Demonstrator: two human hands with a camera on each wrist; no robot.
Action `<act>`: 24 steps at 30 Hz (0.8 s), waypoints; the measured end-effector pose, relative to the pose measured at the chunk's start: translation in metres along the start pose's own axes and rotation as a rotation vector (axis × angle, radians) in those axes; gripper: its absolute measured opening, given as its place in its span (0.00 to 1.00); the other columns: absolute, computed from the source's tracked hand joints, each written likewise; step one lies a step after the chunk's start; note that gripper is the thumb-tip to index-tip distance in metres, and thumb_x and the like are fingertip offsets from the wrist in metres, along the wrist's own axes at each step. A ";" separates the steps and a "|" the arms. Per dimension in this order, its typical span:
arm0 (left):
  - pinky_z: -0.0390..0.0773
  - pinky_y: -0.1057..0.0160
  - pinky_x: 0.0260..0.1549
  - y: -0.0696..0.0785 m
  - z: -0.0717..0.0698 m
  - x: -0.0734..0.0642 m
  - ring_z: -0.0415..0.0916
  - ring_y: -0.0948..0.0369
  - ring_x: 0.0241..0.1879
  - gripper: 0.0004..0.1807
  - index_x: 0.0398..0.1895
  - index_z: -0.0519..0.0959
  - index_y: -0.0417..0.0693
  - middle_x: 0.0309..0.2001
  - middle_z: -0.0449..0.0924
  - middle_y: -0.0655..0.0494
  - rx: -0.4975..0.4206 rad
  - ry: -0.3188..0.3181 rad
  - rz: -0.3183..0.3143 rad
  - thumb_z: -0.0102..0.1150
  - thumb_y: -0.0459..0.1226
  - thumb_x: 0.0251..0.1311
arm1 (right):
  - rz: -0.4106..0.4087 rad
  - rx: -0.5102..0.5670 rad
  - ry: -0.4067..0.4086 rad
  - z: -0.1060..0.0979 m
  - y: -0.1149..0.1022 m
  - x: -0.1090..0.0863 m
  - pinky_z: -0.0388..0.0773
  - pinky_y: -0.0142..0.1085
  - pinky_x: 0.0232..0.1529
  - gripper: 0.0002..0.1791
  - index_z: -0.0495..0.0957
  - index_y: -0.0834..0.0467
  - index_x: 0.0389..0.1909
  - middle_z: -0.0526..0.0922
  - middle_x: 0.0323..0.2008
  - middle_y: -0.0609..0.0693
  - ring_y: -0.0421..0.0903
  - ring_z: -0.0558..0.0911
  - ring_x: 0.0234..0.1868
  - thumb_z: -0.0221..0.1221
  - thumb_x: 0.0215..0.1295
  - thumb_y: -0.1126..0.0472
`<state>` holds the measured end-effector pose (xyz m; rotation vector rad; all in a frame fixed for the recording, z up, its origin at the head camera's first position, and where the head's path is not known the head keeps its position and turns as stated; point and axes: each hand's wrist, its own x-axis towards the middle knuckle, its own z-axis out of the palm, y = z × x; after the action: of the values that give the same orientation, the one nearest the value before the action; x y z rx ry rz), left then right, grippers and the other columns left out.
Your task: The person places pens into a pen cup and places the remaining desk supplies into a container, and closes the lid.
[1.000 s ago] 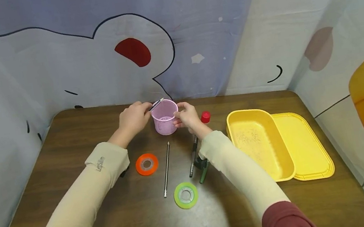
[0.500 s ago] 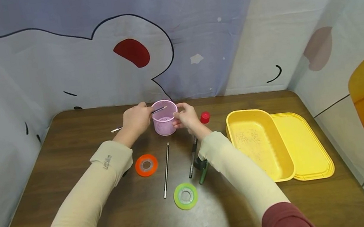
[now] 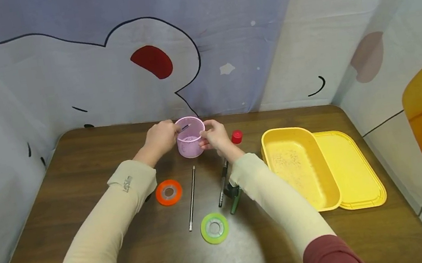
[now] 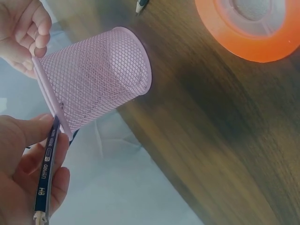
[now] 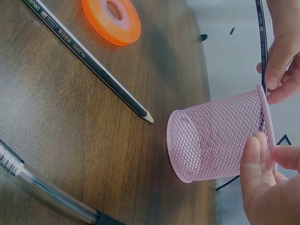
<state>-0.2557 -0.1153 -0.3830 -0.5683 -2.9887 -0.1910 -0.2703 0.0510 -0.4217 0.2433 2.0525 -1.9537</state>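
A pink mesh pen holder (image 3: 191, 148) stands upright near the table's back edge. My right hand (image 3: 217, 138) pinches its rim on the right side, thumb and fingers on either side of the mesh in the right wrist view. At the opposite side of the rim, my left hand (image 3: 161, 138) pinches a dark HB pencil (image 4: 47, 168). That pencil's point reaches over the rim into the holder's mouth. A second pencil (image 3: 192, 199) lies on the table in front of the holder, its tip towards it.
Orange tape (image 3: 168, 192) and green tape (image 3: 215, 228) lie on the table. A black pen (image 3: 223, 183), a green item (image 3: 236, 200) and a red cap (image 3: 237, 136) are around the right forearm. A yellow box (image 3: 300, 168) and its lid (image 3: 353, 169) sit to the right.
My left hand has moved slightly right, carrying the pencil's tip further into the holder's mouth and turning it. The right hand stays on the rim.
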 end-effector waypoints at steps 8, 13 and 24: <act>0.75 0.51 0.34 0.006 0.003 0.004 0.77 0.50 0.37 0.08 0.35 0.81 0.50 0.35 0.80 0.49 -0.088 -0.055 0.006 0.53 0.35 0.54 | 0.005 0.011 -0.003 0.000 -0.001 -0.001 0.77 0.33 0.18 0.21 0.63 0.60 0.54 0.72 0.21 0.52 0.40 0.75 0.13 0.51 0.59 0.70; 0.75 0.52 0.36 0.009 0.004 0.005 0.77 0.51 0.38 0.09 0.38 0.81 0.50 0.38 0.81 0.51 -0.148 -0.075 -0.018 0.54 0.37 0.55 | 0.006 0.004 -0.005 0.000 -0.002 -0.002 0.78 0.35 0.20 0.21 0.63 0.60 0.54 0.72 0.21 0.52 0.40 0.75 0.13 0.51 0.59 0.70; 0.74 0.53 0.35 0.011 0.000 0.009 0.76 0.53 0.38 0.11 0.41 0.80 0.51 0.39 0.80 0.52 -0.132 -0.168 -0.035 0.53 0.39 0.55 | 0.002 0.006 -0.010 0.000 -0.002 -0.003 0.76 0.32 0.18 0.21 0.63 0.60 0.54 0.71 0.20 0.52 0.40 0.74 0.13 0.50 0.59 0.70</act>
<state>-0.2596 -0.1017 -0.3808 -0.5714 -3.1680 -0.3626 -0.2684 0.0512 -0.4186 0.2366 2.0396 -1.9569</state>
